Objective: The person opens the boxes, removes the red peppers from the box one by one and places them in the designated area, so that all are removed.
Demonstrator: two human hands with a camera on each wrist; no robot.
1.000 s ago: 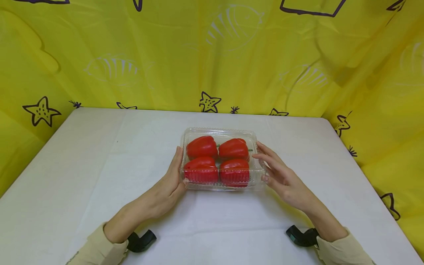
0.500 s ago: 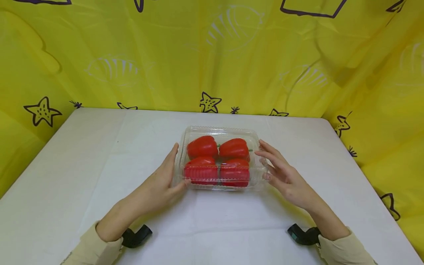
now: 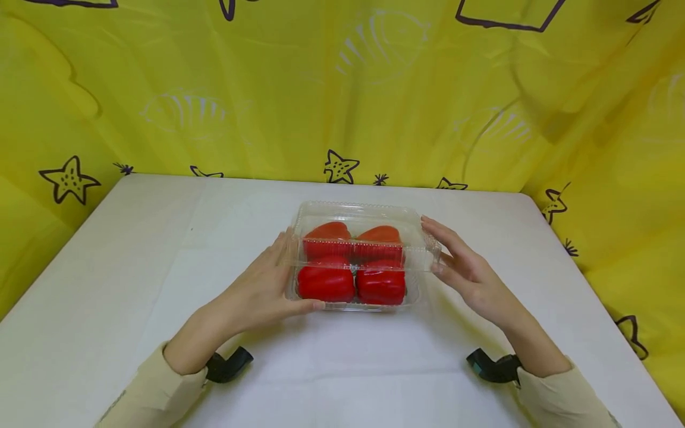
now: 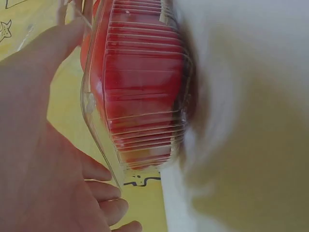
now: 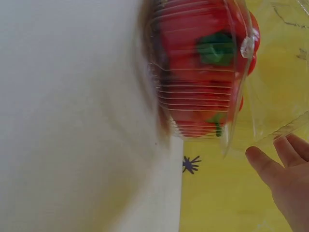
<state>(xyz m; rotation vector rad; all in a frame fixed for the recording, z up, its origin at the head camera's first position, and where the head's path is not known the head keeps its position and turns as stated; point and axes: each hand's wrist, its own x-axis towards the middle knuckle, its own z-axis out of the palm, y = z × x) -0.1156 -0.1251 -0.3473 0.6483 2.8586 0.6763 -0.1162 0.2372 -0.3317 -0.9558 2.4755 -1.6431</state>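
Observation:
A clear plastic clamshell box (image 3: 364, 307) holds several red bell peppers (image 3: 326, 286) at the middle of the table. Its hinged lid (image 3: 420, 258) tilts up from the near side, so the front peppers lie uncovered. My right hand (image 3: 471, 276) holds the lid's right corner between thumb and fingers. My left hand (image 3: 251, 297) lies along the box's left side, its fingers fairly straight and its thumb over the near rim. In the left wrist view the ribbed side wall (image 4: 145, 82) faces the palm. Green stems (image 5: 217, 48) show through the wall in the right wrist view.
The box sits on a white-covered table (image 3: 342, 380). Yellow curtains (image 3: 267, 71) printed with fish and starfish stand behind the table and along its sides. A black wrist device (image 3: 495, 365) is on the right wrist, and another (image 3: 230, 364) on the left.
The lid's near edge has risen and swung back, uncovering the front peppers. My right hand has moved up with it. My left thumb has slid right along the near rim.

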